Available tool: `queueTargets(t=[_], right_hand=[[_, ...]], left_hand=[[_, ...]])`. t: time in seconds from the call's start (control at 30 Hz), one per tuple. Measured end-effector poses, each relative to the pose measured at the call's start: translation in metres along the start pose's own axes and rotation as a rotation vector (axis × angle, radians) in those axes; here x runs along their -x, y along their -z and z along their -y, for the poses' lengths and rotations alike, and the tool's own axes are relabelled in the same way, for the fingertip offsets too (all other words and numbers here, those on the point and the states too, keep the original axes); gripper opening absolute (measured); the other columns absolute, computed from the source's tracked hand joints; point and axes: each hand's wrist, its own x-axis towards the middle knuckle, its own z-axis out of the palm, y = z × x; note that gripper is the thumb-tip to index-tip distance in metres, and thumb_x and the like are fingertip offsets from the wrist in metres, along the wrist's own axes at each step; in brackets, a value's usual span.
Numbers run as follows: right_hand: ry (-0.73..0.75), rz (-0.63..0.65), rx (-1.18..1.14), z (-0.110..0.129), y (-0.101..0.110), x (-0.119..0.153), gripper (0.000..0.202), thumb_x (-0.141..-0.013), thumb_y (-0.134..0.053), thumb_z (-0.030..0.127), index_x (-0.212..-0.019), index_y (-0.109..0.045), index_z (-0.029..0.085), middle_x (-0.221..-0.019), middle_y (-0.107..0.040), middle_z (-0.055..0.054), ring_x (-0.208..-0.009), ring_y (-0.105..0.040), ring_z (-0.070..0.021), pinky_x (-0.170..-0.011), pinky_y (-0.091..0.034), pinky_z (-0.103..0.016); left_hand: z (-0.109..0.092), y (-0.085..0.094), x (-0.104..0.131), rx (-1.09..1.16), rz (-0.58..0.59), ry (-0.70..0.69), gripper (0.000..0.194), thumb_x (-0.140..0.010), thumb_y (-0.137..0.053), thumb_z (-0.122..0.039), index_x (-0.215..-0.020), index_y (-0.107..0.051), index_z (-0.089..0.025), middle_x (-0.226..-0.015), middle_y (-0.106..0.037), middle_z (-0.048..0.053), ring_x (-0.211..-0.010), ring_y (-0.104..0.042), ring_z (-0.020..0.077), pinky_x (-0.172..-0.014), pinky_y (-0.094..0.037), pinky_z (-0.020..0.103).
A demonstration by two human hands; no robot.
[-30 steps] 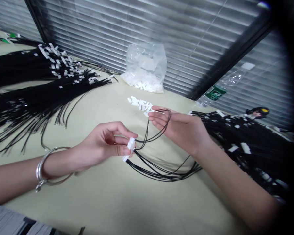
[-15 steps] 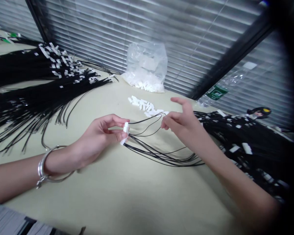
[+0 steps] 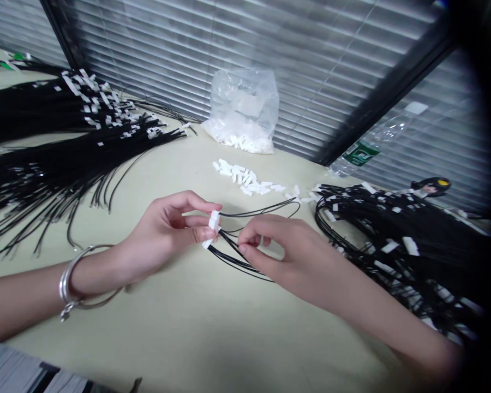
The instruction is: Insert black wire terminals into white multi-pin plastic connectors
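Between the thumb and fingers of my left hand (image 3: 174, 224) is a white plastic connector (image 3: 214, 220), tilted a little. Several thin black wires (image 3: 237, 261) run out of its right side, some looping up and some sagging below. Close to the connector, my right hand (image 3: 274, 245) is closed in a pinch on one of these black wires, its thumb and forefinger tips together. The far ends of the lower wires pass behind my right hand and are hidden.
Loose white connectors (image 3: 245, 177) lie beyond my hands, before a clear bag (image 3: 243, 112) of white parts. Black wire bundles (image 3: 65, 158) cover the left; another wire pile (image 3: 425, 234) lies right. A plastic bottle (image 3: 372, 144) leans by the window blinds.
My right hand has come down and left, from the upper loops to the wires beside the connector. My left hand still holds the connector in nearly the same place.
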Motion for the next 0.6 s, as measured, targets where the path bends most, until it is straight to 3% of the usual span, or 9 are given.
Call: queueTargets(t=[0.13,0.4,0.6], right_hand=[[-0.082,-0.004,-0.058,0.0036,0.0009,-0.0001,0.012,-0.078,-0.050,0.017,-0.067,-0.053,0.020,-0.067,-0.054,0.005,-0.065,-0.049,-0.0087,-0.062,-0.036,-0.022],[0.064,-0.242,0.091,0.0075,-0.0007,0.0046,0.010,-0.074,-0.052,0.009,-0.070,-0.055,0.018,-0.070,-0.055,0.004,-0.070,-0.049,-0.0089,-0.065,-0.035,-0.023],[0.063,-0.250,0.054,0.0098,-0.0003,0.0099,0.011,-0.074,-0.053,0.008,-0.070,-0.055,0.018,-0.071,-0.056,0.005,-0.069,-0.050,-0.0075,-0.063,-0.035,-0.021]], left_hand=[[-0.0019,-0.0011,0.0009,0.002,0.026,-0.025,0.021,-0.071,-0.069,-0.009,-0.086,-0.066,-0.022,-0.079,-0.071,0.001,-0.077,-0.067,0.0151,-0.066,-0.052,0.023],[-0.0030,-0.0038,0.0029,-0.015,0.022,-0.040,0.021,-0.071,-0.069,-0.010,-0.083,-0.066,-0.026,-0.075,-0.070,-0.001,-0.073,-0.066,0.0149,-0.063,-0.051,0.023],[-0.0037,-0.0046,0.0021,-0.010,0.011,-0.017,0.020,-0.069,-0.071,-0.011,-0.083,-0.067,-0.025,-0.075,-0.070,0.000,-0.072,-0.066,0.0162,-0.063,-0.051,0.025]])
